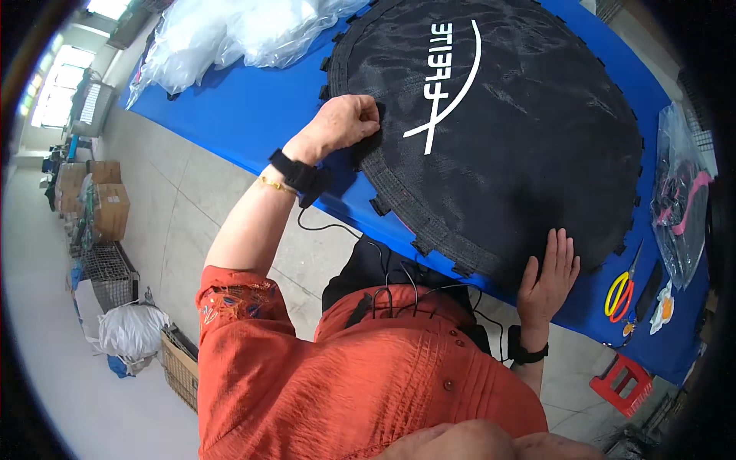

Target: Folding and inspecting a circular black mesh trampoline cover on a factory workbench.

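Observation:
A large round black mesh trampoline mat (529, 146) with a white printed design lies flat, small dark tabs spaced along its stitched rim. At its left edge my left hand (346, 123) is closed, fingertips pinched together over the rim; the bit of edge under them is partly hidden. My right hand (550, 276) rests palm down on the mat's near right part, fingers stretched out and holding nothing. Each wrist has a black strap around it.
The mat lies on a blue-covered table (230, 115). Clear plastic bags (253, 34) are heaped at the far left. To the right are scissors (618, 297) with yellow and red handles and a plastic bag (678, 203) of black and pink pieces. A red stool (622, 383) stands below.

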`<state>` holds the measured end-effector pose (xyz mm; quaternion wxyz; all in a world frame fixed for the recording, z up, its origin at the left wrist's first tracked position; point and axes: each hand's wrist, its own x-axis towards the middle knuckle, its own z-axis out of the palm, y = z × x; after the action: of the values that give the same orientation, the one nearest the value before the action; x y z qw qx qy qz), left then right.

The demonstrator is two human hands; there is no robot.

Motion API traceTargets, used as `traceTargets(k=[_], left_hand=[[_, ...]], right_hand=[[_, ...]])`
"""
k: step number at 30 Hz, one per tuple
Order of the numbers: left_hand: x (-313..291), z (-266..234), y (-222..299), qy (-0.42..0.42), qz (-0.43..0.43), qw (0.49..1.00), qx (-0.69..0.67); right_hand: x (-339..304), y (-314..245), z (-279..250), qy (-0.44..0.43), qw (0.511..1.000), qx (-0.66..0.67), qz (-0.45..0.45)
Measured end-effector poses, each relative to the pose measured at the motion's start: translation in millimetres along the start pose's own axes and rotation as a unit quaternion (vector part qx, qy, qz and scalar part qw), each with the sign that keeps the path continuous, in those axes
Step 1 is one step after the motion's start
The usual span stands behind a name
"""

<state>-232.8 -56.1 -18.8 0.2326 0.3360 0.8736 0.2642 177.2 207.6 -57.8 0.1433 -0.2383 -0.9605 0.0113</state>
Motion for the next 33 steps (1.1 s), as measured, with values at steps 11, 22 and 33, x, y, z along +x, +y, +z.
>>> traceTargets(k=[11, 22, 33], left_hand=[[19.1, -11.7, 17.8, -0.025, -0.066, 0.995, 0.065], [20.0, -9.0, 5.3, -0.023, -0.042, 0.999, 0.005], [21.0, -14.5, 13.3, -0.048, -0.053, 0.997, 0.025]], right_hand=[[-1.0, 0.2, 2.0, 0.005, 1.000, 0.002, 0.000], [-2.0, 1.7, 5.1, 0.016, 1.000, 0.002, -0.004], [-1.5, 1.2, 4.4, 0.014, 1.000, 0.014, -0.002]])
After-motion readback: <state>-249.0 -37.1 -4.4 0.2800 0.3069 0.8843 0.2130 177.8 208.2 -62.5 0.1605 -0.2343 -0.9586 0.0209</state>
